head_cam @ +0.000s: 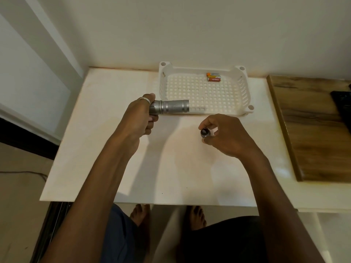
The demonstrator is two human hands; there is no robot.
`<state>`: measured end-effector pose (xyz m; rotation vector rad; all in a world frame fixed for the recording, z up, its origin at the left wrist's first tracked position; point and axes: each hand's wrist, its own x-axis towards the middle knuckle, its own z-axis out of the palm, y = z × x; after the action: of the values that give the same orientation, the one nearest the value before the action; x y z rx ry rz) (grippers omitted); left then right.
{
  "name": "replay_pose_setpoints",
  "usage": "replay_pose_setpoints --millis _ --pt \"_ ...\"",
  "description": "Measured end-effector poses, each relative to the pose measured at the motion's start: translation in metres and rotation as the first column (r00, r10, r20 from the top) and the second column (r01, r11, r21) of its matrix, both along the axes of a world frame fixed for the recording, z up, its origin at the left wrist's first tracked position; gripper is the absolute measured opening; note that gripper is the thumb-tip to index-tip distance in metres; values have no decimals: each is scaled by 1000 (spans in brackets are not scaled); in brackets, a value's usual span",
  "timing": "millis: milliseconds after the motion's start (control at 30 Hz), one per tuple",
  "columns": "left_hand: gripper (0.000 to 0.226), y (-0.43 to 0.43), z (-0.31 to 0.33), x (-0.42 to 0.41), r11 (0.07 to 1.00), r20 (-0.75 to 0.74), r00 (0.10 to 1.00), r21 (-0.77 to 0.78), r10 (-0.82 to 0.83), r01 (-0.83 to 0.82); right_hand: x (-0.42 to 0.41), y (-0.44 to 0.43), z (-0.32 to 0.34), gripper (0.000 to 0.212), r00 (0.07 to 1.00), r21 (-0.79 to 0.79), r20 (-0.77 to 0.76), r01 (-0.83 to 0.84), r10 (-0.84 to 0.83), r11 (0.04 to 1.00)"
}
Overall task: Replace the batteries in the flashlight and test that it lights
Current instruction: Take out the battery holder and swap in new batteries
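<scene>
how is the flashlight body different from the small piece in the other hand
The flashlight body is a long silver tube lying sideways in the left hand; the end cap is short, dark-faced, pinched in the right hand. The body overlaps the basket; the cap hangs over bare table. Both are held.

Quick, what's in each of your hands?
Left hand: closed around the silver flashlight body.
Right hand: closed on the flashlight's end cap.

The left hand [141, 114] hides the flashlight [171, 108] head — battery [213, 77] labels too small to read — a dark object [341, 103] is cropped at the right edge.
</scene>
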<state>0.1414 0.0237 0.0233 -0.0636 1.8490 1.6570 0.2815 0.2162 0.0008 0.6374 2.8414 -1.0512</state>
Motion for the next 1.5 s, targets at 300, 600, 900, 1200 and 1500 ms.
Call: replay_pose_setpoints --millis 300,600,900,1200,1500 --pt "29 1 1 -1 999 -12 1000 -37 -9 9 0 3 -4 47 996 -36 86 27 -24 999" --pt "28 7 5 6 998 -140 989 -33 -50 46 -11 -15 20 34 956 -820 -88 90 -280 566" --pt "16 12 39 29 957 -485 872 278 61 88 -9 -17 24 32 939 -994 -72 -95 -335 -53" --pt "43 0 26 14 982 -675 731 54 -100 183 -4 -1 28 28 910 -967 -180 -95 -374 235" --pt "32 -1 0 22 780 -773 149 -625 -617 -13 -8 -11 28 22 907 -731 -234 74 -351 679"
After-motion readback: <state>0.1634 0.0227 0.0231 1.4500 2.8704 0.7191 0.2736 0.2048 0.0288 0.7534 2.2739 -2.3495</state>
